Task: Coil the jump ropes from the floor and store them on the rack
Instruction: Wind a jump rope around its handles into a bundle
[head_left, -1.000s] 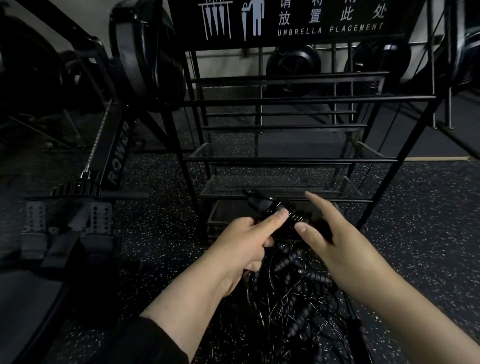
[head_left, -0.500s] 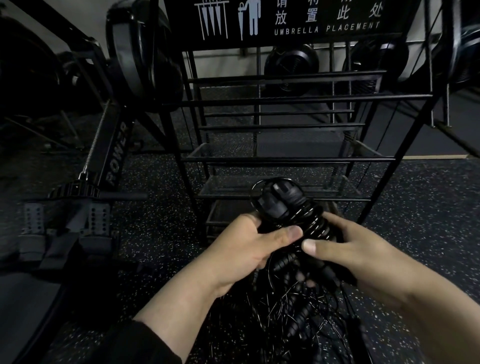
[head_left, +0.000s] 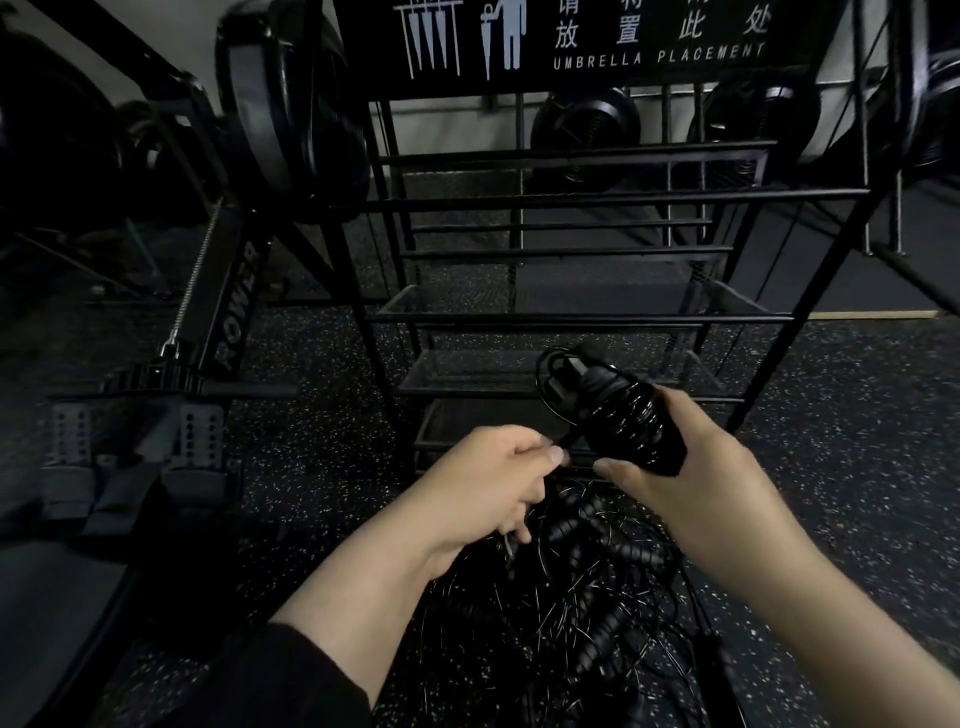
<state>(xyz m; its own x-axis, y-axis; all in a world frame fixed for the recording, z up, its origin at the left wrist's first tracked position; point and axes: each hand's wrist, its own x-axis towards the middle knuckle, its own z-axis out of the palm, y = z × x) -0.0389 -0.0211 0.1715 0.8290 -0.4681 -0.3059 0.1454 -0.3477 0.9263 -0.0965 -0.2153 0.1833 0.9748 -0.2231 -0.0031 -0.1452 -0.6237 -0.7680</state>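
Ropes lie tangled on the floor at 6 o'clock, too knotted to count; above them the left hand pinches the cord end while the right hand grips 1 bundle, wound round its handles. Coiling looks nearly done, so the next move calls for tucking that end, then reaching to 12 o'clock to set the bundle on 1 rack.

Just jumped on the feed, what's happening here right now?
A person is coiling a jump rope. The right hand grips the wound bundle in front of the rack, while the left hand pinches the loose cord end. A tangled pile of more ropes lies on the floor below. The bundle is not yet on the rack.
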